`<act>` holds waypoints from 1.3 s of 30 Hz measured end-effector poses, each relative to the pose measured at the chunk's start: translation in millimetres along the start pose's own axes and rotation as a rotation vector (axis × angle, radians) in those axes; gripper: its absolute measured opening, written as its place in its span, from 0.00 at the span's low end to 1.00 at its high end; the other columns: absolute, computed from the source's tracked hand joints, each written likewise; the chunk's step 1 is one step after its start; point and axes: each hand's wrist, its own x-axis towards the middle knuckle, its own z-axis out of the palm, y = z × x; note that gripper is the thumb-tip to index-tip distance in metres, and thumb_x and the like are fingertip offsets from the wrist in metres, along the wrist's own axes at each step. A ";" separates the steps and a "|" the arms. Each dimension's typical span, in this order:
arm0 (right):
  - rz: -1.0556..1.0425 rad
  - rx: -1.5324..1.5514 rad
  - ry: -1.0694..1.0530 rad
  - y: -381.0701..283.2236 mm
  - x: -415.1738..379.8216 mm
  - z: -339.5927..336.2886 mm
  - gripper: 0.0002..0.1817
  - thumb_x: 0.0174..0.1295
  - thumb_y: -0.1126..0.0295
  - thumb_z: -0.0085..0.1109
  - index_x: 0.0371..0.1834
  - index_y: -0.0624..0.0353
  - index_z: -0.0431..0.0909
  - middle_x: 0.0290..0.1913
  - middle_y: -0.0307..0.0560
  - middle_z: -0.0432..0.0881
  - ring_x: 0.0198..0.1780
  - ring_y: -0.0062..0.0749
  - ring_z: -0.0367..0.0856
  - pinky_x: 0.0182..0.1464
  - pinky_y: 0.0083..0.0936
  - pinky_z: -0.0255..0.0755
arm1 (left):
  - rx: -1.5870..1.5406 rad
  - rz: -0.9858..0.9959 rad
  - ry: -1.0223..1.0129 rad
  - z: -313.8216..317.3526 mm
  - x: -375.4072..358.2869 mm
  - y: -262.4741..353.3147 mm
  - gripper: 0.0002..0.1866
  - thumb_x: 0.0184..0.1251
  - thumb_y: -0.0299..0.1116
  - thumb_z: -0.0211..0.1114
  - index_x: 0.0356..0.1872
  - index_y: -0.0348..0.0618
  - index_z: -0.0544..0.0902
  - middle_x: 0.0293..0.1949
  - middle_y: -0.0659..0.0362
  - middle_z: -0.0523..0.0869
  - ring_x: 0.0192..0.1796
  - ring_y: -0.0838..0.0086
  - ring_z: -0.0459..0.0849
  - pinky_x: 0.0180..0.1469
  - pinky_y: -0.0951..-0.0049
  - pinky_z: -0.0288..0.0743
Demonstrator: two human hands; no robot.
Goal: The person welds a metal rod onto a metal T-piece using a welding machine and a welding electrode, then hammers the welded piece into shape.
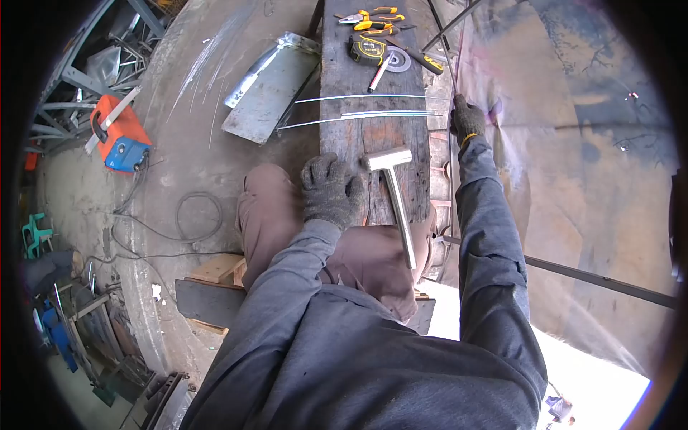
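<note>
My left hand [333, 192], in a dark knit glove, rests palm down with spread fingers near my knee, at the left edge of a dark wooden beam [337, 154]. My right hand [468, 120], gloved too, is wrapped round a thin dark metal rod [453, 161] at the beam's right. Between the hands a metal hammer [396, 193] lies on the beam, head away from me. Beyond it, several thin shiny rods [373, 115] lie across the wood. Farther up are pliers [369, 16], a tape measure [367, 49], a grey disc [398, 60] and a marker [380, 73].
A bent sheet-metal piece [266, 97] lies left of the beam. An orange and blue machine [120, 136] with a cable [179, 236] stands at the left, near metal frames [86, 79]. A long dark bar [595, 275] runs rightward past my right arm.
</note>
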 end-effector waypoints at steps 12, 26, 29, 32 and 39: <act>-0.908 -0.963 -0.367 -28.9 -80.7 36.8 0.14 0.65 0.59 0.57 0.51 0.47 0.81 0.49 0.51 0.82 0.51 0.49 0.81 0.53 0.40 0.75 | 0.020 0.015 0.012 -0.7 -0.5 0.6 0.14 0.54 0.43 0.66 0.37 0.48 0.78 0.53 0.51 0.74 0.61 0.53 0.66 0.66 0.48 0.57; -1.064 -1.248 -0.477 -42.5 -86.4 50.0 0.15 0.64 0.61 0.54 0.53 0.48 0.78 0.50 0.52 0.80 0.52 0.50 0.81 0.52 0.43 0.76 | 0.016 0.026 0.012 1.1 -0.5 -2.8 0.15 0.54 0.43 0.67 0.40 0.50 0.78 0.53 0.52 0.73 0.61 0.54 0.67 0.65 0.48 0.57; -1.185 -1.035 -0.452 -42.8 -88.5 45.3 0.13 0.63 0.66 0.56 0.51 0.49 0.78 0.48 0.52 0.81 0.50 0.52 0.81 0.49 0.44 0.76 | -0.003 0.002 0.035 2.6 -1.5 -3.9 0.14 0.54 0.43 0.67 0.39 0.50 0.79 0.54 0.52 0.73 0.61 0.54 0.67 0.65 0.49 0.57; -1.077 -0.647 -0.340 -51.6 -116.0 37.5 0.14 0.63 0.71 0.57 0.52 0.53 0.77 0.46 0.51 0.82 0.47 0.48 0.83 0.49 0.39 0.77 | 0.024 -0.001 -0.039 4.6 -2.6 -5.2 0.14 0.54 0.43 0.67 0.39 0.50 0.79 0.54 0.52 0.73 0.61 0.55 0.67 0.65 0.49 0.57; -0.888 -0.136 -0.162 -18.1 -186.5 3.3 0.12 0.66 0.71 0.59 0.50 0.62 0.79 0.44 0.51 0.83 0.46 0.39 0.83 0.50 0.32 0.75 | 0.009 0.034 0.007 -1.1 -1.3 -2.0 0.13 0.56 0.43 0.65 0.39 0.50 0.80 0.54 0.52 0.74 0.62 0.54 0.67 0.66 0.49 0.57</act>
